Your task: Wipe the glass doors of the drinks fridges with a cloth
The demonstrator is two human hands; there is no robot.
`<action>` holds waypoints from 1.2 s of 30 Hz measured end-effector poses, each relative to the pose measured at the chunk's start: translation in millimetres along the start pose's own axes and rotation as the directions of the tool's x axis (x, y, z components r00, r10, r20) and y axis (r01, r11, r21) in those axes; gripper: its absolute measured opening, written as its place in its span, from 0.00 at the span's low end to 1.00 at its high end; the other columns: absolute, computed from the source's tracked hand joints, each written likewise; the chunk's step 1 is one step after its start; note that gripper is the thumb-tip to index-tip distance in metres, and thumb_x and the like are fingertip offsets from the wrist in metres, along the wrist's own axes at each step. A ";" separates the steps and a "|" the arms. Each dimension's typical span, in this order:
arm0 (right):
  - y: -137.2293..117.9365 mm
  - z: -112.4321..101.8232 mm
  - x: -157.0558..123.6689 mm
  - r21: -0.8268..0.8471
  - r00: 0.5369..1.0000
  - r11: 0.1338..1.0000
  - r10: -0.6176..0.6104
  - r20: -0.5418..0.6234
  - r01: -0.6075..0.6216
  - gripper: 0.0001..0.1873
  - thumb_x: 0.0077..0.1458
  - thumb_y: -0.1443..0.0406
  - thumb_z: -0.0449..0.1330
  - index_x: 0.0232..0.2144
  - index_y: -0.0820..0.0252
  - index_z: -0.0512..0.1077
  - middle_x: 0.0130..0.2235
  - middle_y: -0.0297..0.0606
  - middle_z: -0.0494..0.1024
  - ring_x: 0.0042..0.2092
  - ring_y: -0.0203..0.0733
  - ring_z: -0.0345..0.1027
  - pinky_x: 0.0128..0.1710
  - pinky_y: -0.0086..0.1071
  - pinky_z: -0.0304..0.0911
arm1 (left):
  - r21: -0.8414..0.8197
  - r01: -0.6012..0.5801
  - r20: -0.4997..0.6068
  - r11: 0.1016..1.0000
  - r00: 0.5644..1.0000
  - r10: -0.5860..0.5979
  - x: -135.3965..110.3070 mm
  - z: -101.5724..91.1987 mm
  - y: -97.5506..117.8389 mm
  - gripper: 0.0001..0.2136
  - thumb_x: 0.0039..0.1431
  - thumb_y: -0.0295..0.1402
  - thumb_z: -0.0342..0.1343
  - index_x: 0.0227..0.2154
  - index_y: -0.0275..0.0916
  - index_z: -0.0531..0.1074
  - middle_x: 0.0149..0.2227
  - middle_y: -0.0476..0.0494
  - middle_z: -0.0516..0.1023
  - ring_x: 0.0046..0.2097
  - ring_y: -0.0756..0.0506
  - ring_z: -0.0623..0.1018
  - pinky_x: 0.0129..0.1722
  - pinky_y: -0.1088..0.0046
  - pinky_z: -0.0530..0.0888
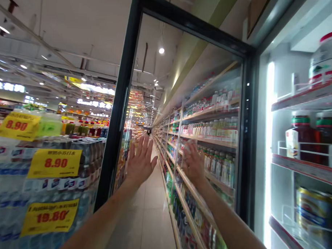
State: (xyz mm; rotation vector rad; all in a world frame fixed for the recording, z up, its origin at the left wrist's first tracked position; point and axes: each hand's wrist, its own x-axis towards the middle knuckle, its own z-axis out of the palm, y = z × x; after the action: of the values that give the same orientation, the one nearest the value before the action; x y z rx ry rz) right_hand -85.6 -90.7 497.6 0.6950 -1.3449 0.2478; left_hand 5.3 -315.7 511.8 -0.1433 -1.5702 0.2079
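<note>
A glass fridge door (211,86) with a black frame (115,137) stands swung open in front of me. My left hand (140,161) lies flat against the glass with its fingers spread, holding nothing. My right hand (193,164) presses on the glass a little to the right. Its fingers are closed over a pale wad (191,142) that looks like a cloth. Both forearms reach up from the bottom of the view.
The lit fridge interior (303,165) at right holds a red-capped jug (327,57), dark bottles (301,134) and cans (315,207) on wire shelves. Stacked bottle packs (82,172) with yellow price tags (54,163) stand at left. Through the glass runs an aisle floor (152,211) beside long drink shelves (209,138).
</note>
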 end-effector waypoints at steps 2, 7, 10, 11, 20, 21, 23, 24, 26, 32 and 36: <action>23.5 -4.9 -5.4 -0.075 0.940 0.942 0.317 -0.127 -0.328 0.27 0.57 0.65 0.48 0.59 0.56 0.56 0.61 0.50 0.57 0.64 0.52 0.45 0.57 0.57 0.48 | 0.009 0.001 -0.002 1.000 1.000 -0.001 0.3 0.1 0.1 0.31 0.61 0.37 0.46 0.64 0.34 0.42 0.63 0.33 0.52 0.65 0.38 0.50 0.62 0.51 0.49; 11.3 -2.0 -6.5 -0.045 0.933 0.940 0.329 -0.148 -0.339 0.31 0.57 0.65 0.47 0.63 0.57 0.48 0.63 0.51 0.53 0.66 0.53 0.39 0.57 0.56 0.50 | -0.002 0.001 -0.005 1.000 1.000 -0.001 -0.1 1.7 -0.3 0.31 0.61 0.37 0.46 0.64 0.36 0.42 0.64 0.34 0.52 0.65 0.37 0.51 0.62 0.51 0.49; -11.1 1.3 -11.8 0.016 0.997 0.998 -0.066 0.030 0.066 0.32 0.56 0.66 0.49 0.62 0.51 0.48 0.62 0.44 0.57 0.65 0.47 0.44 0.60 0.51 0.47 | -0.011 0.002 -0.002 1.000 1.000 -0.003 -0.9 2.3 -2.0 0.32 0.61 0.38 0.46 0.64 0.36 0.41 0.64 0.34 0.52 0.65 0.37 0.51 0.62 0.51 0.49; -7.8 0.0 -16.2 0.008 0.995 0.996 -0.086 0.045 0.086 0.31 0.56 0.66 0.49 0.62 0.51 0.49 0.61 0.44 0.59 0.65 0.47 0.45 0.60 0.51 0.47 | -0.016 0.003 -0.001 1.000 1.000 -0.003 -1.0 2.2 -2.2 0.32 0.61 0.38 0.46 0.64 0.37 0.41 0.64 0.34 0.52 0.65 0.37 0.51 0.62 0.51 0.49; 48.4 -11.6 -48.3 -0.084 0.859 0.867 0.465 -0.212 -0.490 0.30 0.57 0.64 0.45 0.62 0.61 0.50 0.63 0.52 0.52 0.65 0.54 0.42 0.56 0.59 0.50 | -0.036 0.020 0.031 0.999 0.999 -0.019 -0.5 0.7 0.3 0.32 0.60 0.37 0.46 0.64 0.36 0.42 0.64 0.34 0.50 0.66 0.37 0.49 0.62 0.50 0.48; 33.3 -8.4 -47.0 -0.069 0.925 0.928 0.356 -0.128 -0.367 0.30 0.57 0.64 0.47 0.62 0.57 0.51 0.63 0.49 0.54 0.65 0.52 0.43 0.57 0.56 0.50 | -0.029 0.013 0.028 1.000 1.000 -0.012 -0.6 0.8 -0.3 0.32 0.60 0.37 0.47 0.64 0.36 0.42 0.64 0.33 0.50 0.66 0.38 0.49 0.62 0.50 0.48; 8.0 -3.2 -43.8 0.002 0.996 0.997 0.077 0.039 -0.077 0.31 0.56 0.65 0.49 0.61 0.51 0.51 0.62 0.42 0.57 0.65 0.48 0.44 0.60 0.52 0.48 | -0.013 -0.001 0.018 1.000 1.000 0.001 -0.9 1.3 -1.7 0.32 0.60 0.37 0.47 0.64 0.36 0.41 0.64 0.33 0.51 0.66 0.38 0.48 0.62 0.51 0.49; 3.2 -2.0 -41.9 0.028 0.997 1.000 -0.008 0.075 0.006 0.31 0.55 0.66 0.49 0.61 0.49 0.51 0.62 0.41 0.57 0.65 0.47 0.44 0.61 0.51 0.46 | -0.005 -0.007 0.014 1.000 1.000 0.007 -1.1 1.5 -2.3 0.32 0.61 0.37 0.47 0.64 0.36 0.41 0.64 0.33 0.51 0.66 0.38 0.48 0.62 0.51 0.49; 15.4 -2.5 -35.9 0.003 0.996 0.997 0.081 0.026 -0.081 0.31 0.56 0.65 0.48 0.62 0.49 0.51 0.63 0.42 0.56 0.65 0.48 0.44 0.61 0.53 0.44 | 0.009 -0.011 0.008 1.000 1.000 0.011 -1.4 2.0 -2.9 0.32 0.61 0.37 0.46 0.64 0.36 0.40 0.64 0.33 0.51 0.66 0.38 0.48 0.62 0.51 0.49; 100.8 -3.5 28.1 0.042 0.658 0.692 0.701 -0.277 -0.720 0.30 0.56 0.62 0.44 0.60 0.67 0.54 0.61 0.57 0.55 0.64 0.58 0.44 0.57 0.60 0.48 | 0.042 -0.022 0.008 0.999 1.000 0.022 -2.5 3.7 -2.9 0.33 0.60 0.36 0.47 0.64 0.35 0.38 0.64 0.33 0.50 0.66 0.38 0.48 0.62 0.51 0.49; 55.3 4.8 67.2 0.003 0.970 0.970 0.242 -0.001 -0.242 0.29 0.56 0.63 0.45 0.61 0.58 0.52 0.64 0.45 0.53 0.66 0.48 0.41 0.59 0.52 0.48 | 0.034 -0.027 -0.005 0.999 1.000 0.027 -2.8 4.0 -5.1 0.33 0.60 0.36 0.47 0.64 0.36 0.38 0.64 0.34 0.50 0.66 0.38 0.48 0.62 0.52 0.49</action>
State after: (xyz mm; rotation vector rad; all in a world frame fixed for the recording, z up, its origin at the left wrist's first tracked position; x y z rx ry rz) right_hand -103.8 -65.4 578.9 0.5326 -1.4289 0.4456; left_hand 1.5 -321.4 510.3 -0.1385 -1.5590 0.2547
